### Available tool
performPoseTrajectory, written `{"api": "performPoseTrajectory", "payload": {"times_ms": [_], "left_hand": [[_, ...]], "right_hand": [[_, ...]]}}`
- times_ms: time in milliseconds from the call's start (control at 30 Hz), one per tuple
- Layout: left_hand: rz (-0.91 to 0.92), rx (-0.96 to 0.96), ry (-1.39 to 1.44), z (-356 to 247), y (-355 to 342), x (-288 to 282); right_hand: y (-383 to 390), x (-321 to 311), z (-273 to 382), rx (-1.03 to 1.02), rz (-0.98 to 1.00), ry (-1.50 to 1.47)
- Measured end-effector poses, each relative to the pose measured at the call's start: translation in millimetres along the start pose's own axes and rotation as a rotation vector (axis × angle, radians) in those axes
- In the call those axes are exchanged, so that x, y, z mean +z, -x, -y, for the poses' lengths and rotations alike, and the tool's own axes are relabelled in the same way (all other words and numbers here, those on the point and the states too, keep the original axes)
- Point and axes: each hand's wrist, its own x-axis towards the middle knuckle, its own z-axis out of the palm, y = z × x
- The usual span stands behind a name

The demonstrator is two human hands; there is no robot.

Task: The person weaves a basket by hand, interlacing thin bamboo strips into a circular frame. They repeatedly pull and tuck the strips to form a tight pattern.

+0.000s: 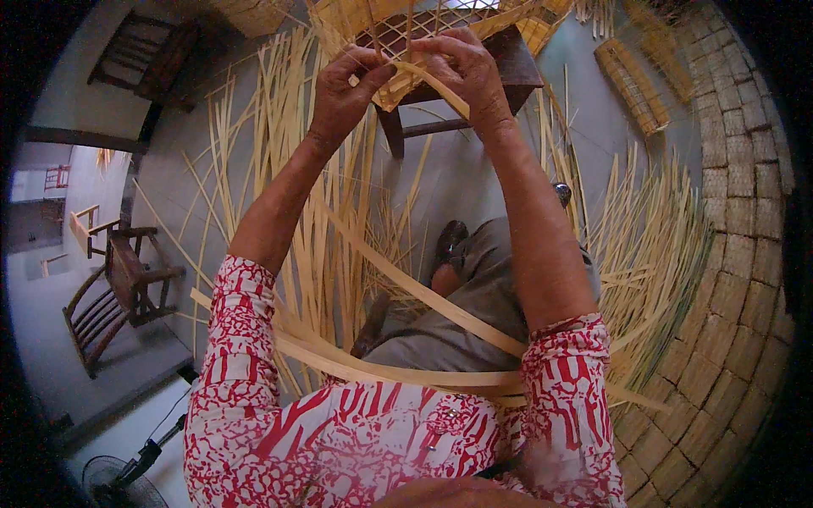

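At the top of the view, my left hand [349, 91] is closed, thumb and fingers pinching a pale bamboo strip [439, 87] at the edge of an open lattice weave [445, 19]. My right hand [464, 78] is closed too, its fingers bent at the same edge, by a thin upright strip [411, 24]. The bent strip passes under my right palm. Beneath the weave stands a dark wooden stool [518, 66]. My fingertips partly cover the spot being worked, so the exact crossing of strips is hidden.
Long loose strips [292, 169] cover the floor at left, and more lie in a heap [652, 254] at right. Wide strips [423, 292] cross my lap. Stacked woven bundles [737, 220] line the right side. Wooden chairs [127, 271] and a fan [118, 483] stand at left.
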Motion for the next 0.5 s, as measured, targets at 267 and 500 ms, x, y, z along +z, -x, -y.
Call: {"api": "performPoseTrajectory", "payload": {"times_ms": [267, 500], "left_hand": [[0.02, 0.064, -0.034, -5, -1, 0], [-0.01, -0.016, 0.061, 1, 0, 5]], "right_hand": [[-10, 1, 18, 0.061, 0.012, 0.27], [5, 24, 19, 0.321, -0.274, -0.072]]}}
